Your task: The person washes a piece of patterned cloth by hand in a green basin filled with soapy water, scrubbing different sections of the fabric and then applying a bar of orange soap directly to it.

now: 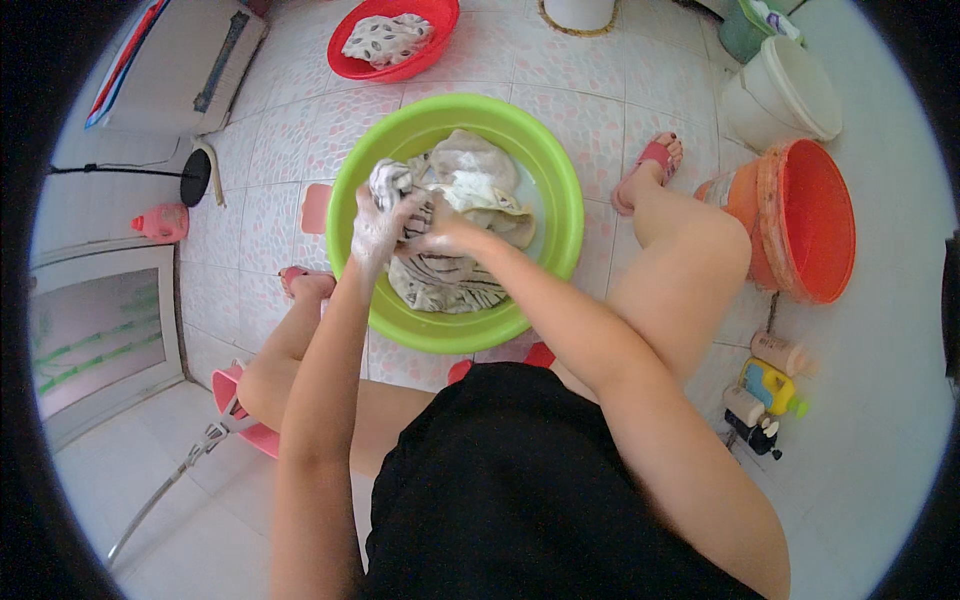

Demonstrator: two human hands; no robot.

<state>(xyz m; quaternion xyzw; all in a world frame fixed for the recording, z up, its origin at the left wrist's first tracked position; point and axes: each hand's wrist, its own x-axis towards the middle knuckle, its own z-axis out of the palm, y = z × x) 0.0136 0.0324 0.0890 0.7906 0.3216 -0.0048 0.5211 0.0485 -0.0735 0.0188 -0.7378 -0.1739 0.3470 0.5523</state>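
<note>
A wide green plastic basin stands on the tiled floor between my legs, with wet laundry inside. Over its left half, my left hand, coated in suds, grips a bunched dark-striped white cloth. My right hand presses into the same cloth from the right, its fingers partly hidden by folds. Below both hands, more striped fabric lies in the basin. Behind them rests a pale, cream-coloured garment topped with white foam.
Farther off sits a red basin holding a patterned cloth. To the right stand an orange bucket and a white bucket. Several bottles line the right wall. A shower hose crosses the lower left beside a pink tub.
</note>
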